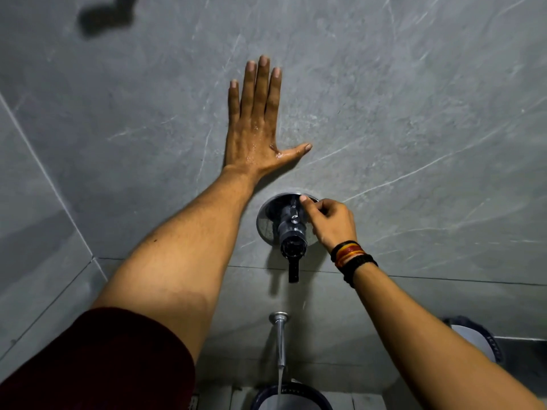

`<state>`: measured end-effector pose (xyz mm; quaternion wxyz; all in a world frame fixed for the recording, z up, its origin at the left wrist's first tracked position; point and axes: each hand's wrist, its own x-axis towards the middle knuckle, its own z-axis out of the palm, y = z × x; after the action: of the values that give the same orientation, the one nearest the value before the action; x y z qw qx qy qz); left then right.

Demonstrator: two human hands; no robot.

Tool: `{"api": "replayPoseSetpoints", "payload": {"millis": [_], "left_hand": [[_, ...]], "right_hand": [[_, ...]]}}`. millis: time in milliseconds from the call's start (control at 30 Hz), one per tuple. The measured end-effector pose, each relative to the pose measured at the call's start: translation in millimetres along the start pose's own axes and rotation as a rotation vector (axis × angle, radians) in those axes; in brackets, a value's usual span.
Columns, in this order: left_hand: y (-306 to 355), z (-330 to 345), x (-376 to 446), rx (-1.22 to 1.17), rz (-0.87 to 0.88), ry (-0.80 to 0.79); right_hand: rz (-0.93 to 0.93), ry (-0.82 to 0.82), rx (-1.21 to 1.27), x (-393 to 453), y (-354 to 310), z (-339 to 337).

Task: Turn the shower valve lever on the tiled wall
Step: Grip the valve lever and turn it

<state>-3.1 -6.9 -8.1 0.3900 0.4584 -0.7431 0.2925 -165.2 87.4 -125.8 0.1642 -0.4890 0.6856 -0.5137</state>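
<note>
The chrome shower valve [288, 226] sits on a round plate [264, 224] on the grey tiled wall [414, 113]. Its dark lever [293, 269] hangs straight down. My right hand [331, 223] is at the valve's upper right, with thumb and fingers pinched on the small diverter knob [294, 210] on top of the valve body. My left hand [256, 122] lies flat on the wall above the valve, wet, fingers straight and holding nothing.
Below the valve a chrome spout [279, 338] runs water into a dark-rimmed bucket [296, 393]. A second dark-rimmed container [476, 335] stands at the right. A dark shadow [103, 16] marks the wall's upper left.
</note>
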Motion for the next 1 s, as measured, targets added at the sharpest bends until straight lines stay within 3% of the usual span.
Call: {"api": "replayPoseSetpoints", "payload": {"millis": [433,567,800,1000], "left_hand": [[-7,-37,3,0.061,0.066,-0.21],[-14,-52,-9,0.113,0.131,-0.183],[-14,-71,-33,0.146,0.081,-0.175],[-20,-88,-32,0.11,0.106,-0.129]], "right_hand": [[0.032,-0.155,-0.323,-9,-33,-4],[0.047,-0.151,-0.354,-14,-40,-4],[0.044,-0.153,-0.46,-21,-48,-3],[-0.043,-0.138,-0.577,-21,-59,-3]]}}
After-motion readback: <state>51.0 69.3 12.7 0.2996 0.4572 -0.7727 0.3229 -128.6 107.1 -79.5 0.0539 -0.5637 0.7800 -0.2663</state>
